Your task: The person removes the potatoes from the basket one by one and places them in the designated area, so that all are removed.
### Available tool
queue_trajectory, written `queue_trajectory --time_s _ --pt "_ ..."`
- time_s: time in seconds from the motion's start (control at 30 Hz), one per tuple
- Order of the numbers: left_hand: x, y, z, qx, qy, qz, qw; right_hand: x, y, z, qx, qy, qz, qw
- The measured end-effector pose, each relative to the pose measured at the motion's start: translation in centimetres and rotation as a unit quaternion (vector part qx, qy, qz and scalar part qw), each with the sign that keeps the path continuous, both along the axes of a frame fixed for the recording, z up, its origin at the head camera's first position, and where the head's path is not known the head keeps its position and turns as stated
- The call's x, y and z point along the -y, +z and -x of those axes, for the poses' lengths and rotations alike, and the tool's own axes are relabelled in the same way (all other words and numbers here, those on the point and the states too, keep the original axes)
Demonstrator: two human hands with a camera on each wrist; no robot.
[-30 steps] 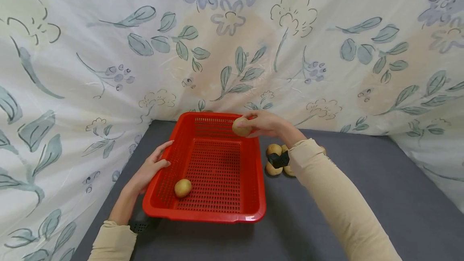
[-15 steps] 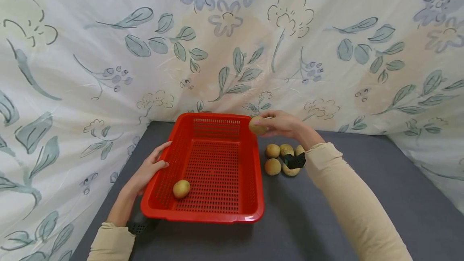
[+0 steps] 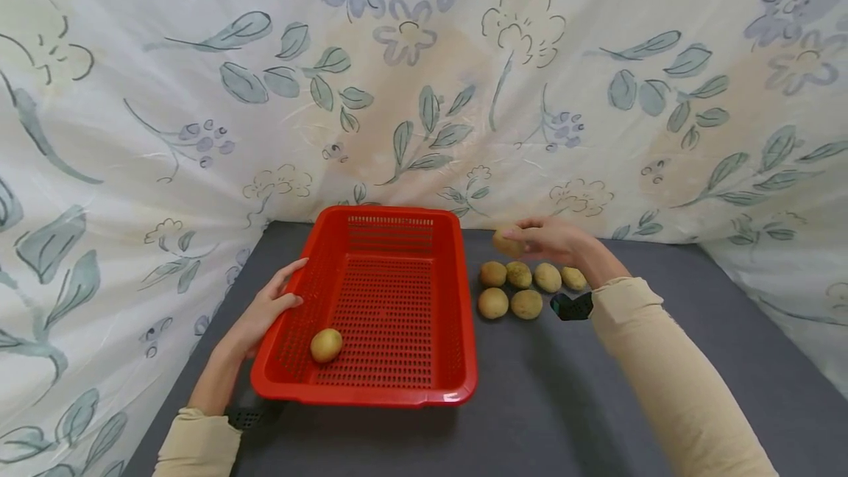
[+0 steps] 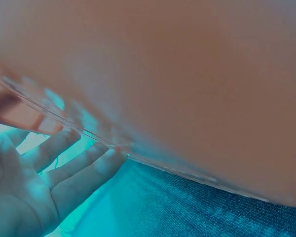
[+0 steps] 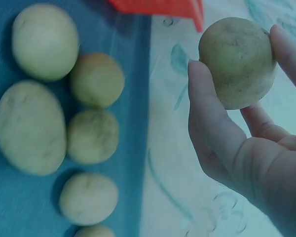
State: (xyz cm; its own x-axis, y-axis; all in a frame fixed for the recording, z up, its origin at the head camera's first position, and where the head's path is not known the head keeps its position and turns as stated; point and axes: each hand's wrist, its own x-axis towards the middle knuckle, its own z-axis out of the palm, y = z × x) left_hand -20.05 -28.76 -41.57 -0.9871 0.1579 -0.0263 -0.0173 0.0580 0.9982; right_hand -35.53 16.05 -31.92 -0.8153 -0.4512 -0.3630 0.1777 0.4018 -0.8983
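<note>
A red plastic basket with perforated walls and floor stands on the dark table. One potato lies in its near left corner. My left hand holds the basket's left rim, thumb and forefinger on top; in the left wrist view other fingers touch the basket's edge from outside. Right of the basket, my right hand pinches a potato between thumb and fingertips, raised above the table. Below it, several potatoes lie in two rows beside the basket's right wall.
A dark grey cloth-like table surface extends right and in front of the basket. Floral fabric hangs behind and along both sides. A black wrist-worn device sits on the right wrist.
My right hand has carried the potato from over the basket's far right corner rightward, past the rim, to above the row of potatoes. The left hand stays on the basket.
</note>
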Motion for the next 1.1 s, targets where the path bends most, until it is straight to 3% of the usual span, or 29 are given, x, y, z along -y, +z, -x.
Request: queue_trajectory --time_s 0.67,0.93,1.1 --pt "0.1 -0.2 0.0 -0.007 -0.012 -0.009 0.9999 -6.3 -5.6 -1.7 0.052 -0.048 0.001 0.997" --pt "0.2 -0.2 0.0 -0.007 -0.012 -0.008 0.9999 -7.3 -7.8 -2.5 0.092 -0.129 0.005 0.987" --pt "0.3 0.0 -0.1 -0.011 -0.013 -0.008 0.9998 -7.7 -8.3 -2.8 0.096 -0.131 -0.003 0.987"
